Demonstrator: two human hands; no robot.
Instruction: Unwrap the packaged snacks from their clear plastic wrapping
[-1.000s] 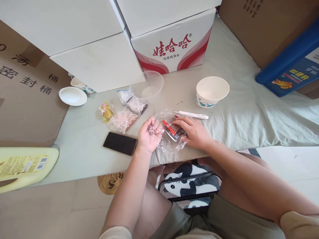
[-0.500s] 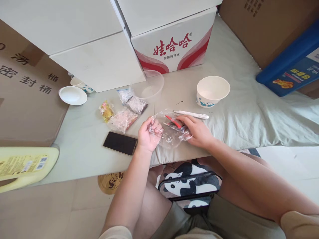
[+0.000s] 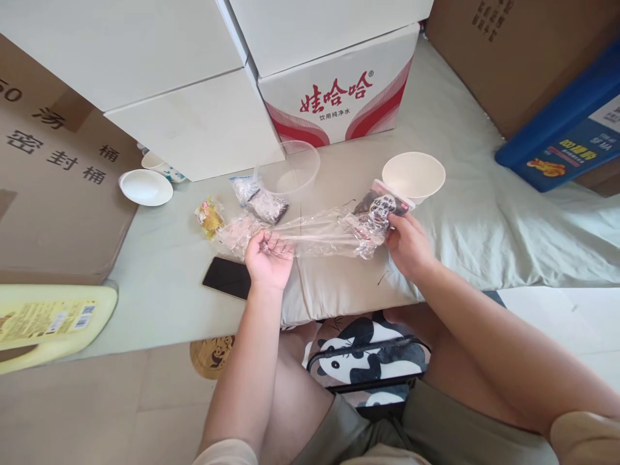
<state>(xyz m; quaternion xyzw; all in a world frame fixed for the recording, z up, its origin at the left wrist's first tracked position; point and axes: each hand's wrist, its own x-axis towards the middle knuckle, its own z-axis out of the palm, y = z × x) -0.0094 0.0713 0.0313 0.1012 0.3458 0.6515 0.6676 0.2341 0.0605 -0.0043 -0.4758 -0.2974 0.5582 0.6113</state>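
Note:
A clear plastic bag (image 3: 320,240) is stretched sideways between my two hands. My left hand (image 3: 270,259) grips its left end, fingers curled. In my right hand (image 3: 409,242) is a dark printed packet (image 3: 382,201) with white lettering, held up at the bag's right end, where crumpled plastic and reddish bits bunch. The packet partly covers the front of a white paper bowl (image 3: 414,173). Just behind my left hand lie wrapped packets (image 3: 265,205) and a small yellow packet (image 3: 210,217). A black phone (image 3: 227,278) sits beside my left wrist, partly covered by it.
A translucent plastic bowl (image 3: 290,169) stands before the white and red carton (image 3: 339,103). White boxes (image 3: 194,129) and a brown carton (image 3: 53,181) rise at the left. A yellow jug (image 3: 53,323) is at the near left, a blue container (image 3: 562,129) at the right.
My hands have moved apart, stretching the bag between them. The dark packet has come up and right in my right hand. The red piece and the white pen-like tool no longer show.

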